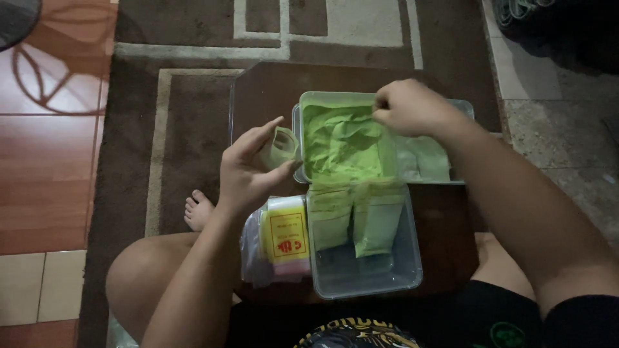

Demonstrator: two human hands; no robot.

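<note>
At the far left of the frame lies red-brown tiled floor (45,161), then a dark brown rug (193,116) with pale bands, and on it a small dark wooden worktop (264,96) in front of the seated person, whose bare foot (196,211) shows just left of it. Left of centre, the left hand (248,171) holds a small clear plastic pouch (282,147) between thumb and fingertips, mouth spread open; it looks feather-light, thin and limp, the sort of film that slips and collapses unless pinched at the rim, which is where the hand has it. Below that hand, at the worktop's near left, sits a stack of empty pouches in a wrapper with a yellow and red label (284,235). At centre, a clear plastic tub (387,277) holds several filled pouches of green powder (373,219) leaning upright at its far end; these look soft and squashy, best taken by the sealed top edge. Just beyond it, touching or nearly so, a second tub (309,100) holds a mound of loose green powder (342,145), fine stuff likely to spill or puff. To the right of centre, the right hand (409,106) is closed in a fist over this tub's far side, knuckles up; what it grips I cannot tell. At the far right is grey concrete floor (561,129).
</note>
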